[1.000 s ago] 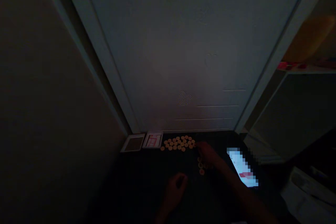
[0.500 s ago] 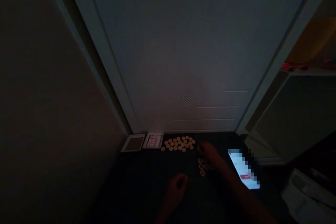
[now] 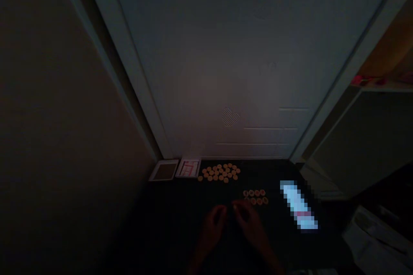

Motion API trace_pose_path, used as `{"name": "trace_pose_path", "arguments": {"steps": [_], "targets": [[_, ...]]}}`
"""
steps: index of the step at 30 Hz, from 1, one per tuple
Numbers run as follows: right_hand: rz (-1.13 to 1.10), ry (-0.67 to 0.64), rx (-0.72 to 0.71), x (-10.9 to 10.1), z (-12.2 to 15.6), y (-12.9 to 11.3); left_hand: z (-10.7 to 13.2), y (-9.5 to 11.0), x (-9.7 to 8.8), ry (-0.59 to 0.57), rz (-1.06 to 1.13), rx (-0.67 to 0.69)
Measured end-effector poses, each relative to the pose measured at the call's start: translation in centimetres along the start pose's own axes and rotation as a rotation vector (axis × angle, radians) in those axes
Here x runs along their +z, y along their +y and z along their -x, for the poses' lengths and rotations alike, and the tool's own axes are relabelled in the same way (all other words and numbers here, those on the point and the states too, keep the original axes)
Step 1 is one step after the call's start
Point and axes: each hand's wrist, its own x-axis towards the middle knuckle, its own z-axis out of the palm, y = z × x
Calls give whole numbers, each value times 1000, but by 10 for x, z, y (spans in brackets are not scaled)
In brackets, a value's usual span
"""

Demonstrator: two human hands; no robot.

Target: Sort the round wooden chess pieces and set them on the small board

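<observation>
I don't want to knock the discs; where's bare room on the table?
Seemingly bare: the strip between the disc cluster and the bright screen, behind the disc rows; the patch between the white-edged trays and the left hand. Crowded: the cluster, and the rows near the right hand. Near left: too dark.

Discs [image 3: 221, 171] left of screen [image 3: 297, 204]

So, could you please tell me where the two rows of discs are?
In the head view, the two rows of discs lie right of centre on the dark table, just beyond the right hand and left of the glowing screen.
</observation>
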Motion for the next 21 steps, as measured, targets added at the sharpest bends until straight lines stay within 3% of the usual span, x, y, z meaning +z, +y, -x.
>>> {"name": "trace_pose_path", "arguments": {"steps": [3,7,21], "targets": [[-143,8,112,12,22,5,1,2,-1,3,17,2],[-210,-23,159,13,24,3,3,5,-1,-40,12,66],[-126,5,32,15,28,7,3,5,0,-91,20,94]]}}
